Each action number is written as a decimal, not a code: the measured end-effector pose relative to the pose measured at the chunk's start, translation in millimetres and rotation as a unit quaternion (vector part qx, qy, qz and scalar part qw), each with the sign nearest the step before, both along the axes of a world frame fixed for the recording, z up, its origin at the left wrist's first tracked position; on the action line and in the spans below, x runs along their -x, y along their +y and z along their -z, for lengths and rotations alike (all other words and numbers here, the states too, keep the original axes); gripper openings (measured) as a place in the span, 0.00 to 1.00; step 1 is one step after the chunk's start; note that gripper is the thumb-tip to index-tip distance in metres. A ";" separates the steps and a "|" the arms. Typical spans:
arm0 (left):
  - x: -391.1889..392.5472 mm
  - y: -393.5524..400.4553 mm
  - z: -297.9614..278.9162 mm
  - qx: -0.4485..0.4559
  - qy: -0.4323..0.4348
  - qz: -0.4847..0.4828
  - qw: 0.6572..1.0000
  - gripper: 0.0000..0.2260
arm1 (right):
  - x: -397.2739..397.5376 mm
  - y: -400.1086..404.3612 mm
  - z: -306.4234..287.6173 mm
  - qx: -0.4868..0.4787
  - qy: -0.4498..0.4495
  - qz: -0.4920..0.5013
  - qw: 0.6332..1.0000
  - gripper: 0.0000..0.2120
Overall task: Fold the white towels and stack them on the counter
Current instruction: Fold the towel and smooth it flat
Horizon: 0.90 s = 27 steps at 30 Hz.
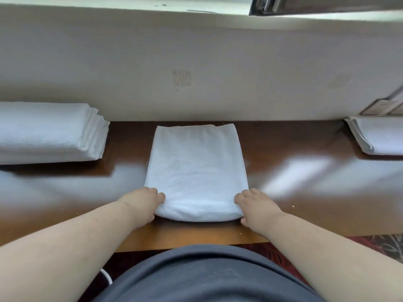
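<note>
- Folded towel [197, 171] lies mid-surface [294, 171], near fold at 6 o'clock.
- Left hand [145, 202] pinches its 7 o'clock corner.
- Right hand [254, 203] pinches its 5 o'clock corner.
- Towel stack [50, 132] at 9 o'clock.

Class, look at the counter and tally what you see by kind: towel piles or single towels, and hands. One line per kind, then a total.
Single folded towel in the middle: 1
Towel piles, left stack and right pile: 2
Hands, left hand and right hand: 2
Total: 5
</note>
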<state>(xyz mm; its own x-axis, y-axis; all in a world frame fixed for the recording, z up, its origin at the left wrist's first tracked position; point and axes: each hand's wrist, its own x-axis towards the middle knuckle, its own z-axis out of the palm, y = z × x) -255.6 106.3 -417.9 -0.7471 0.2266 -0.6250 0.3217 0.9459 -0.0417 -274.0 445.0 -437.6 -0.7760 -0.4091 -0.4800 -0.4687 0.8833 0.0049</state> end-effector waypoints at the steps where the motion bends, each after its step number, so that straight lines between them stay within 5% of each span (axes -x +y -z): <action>1: 2.4 0.8 -5.1 -0.001 -0.024 -0.006 1.000 0.19 | 4.0 -3.0 -7.1 -0.005 -0.028 0.010 1.000 0.21; 6: 14.7 3.1 -33.7 -0.015 -0.163 -0.092 0.982 0.14 | 33.0 -3.5 -48.1 -0.035 -0.231 0.071 0.970 0.12; 10: 37.4 -6.7 -62.1 -0.019 -0.242 -0.107 0.964 0.10 | 63.2 9.4 -80.0 -0.005 -0.254 0.086 0.963 0.14; 13: 48.3 -21.6 -70.4 -0.149 -0.255 -0.234 0.926 0.17 | 81.7 17.2 -92.5 0.115 -0.233 0.170 0.951 0.15; 18: 61.2 -41.6 -67.3 -0.351 -0.149 -0.440 0.813 0.13 | 104.0 15.4 -83.9 0.398 -0.178 0.344 0.832 0.17; 22: 71.5 -43.2 -49.8 -0.475 -0.021 -0.558 0.681 0.11 | 116.2 0.9 -67.9 0.506 -0.129 0.435 0.734 0.23; 25: 87.2 -33.5 -34.9 -0.483 0.083 -0.612 0.620 0.14 | 125.9 -5.0 -59.0 0.575 -0.149 0.469 0.654 0.25; 27: 98.0 -26.5 -28.2 -0.471 0.127 -0.642 0.592 0.14 | 129.1 -2.8 -52.7 0.567 -0.191 0.464 0.653 0.21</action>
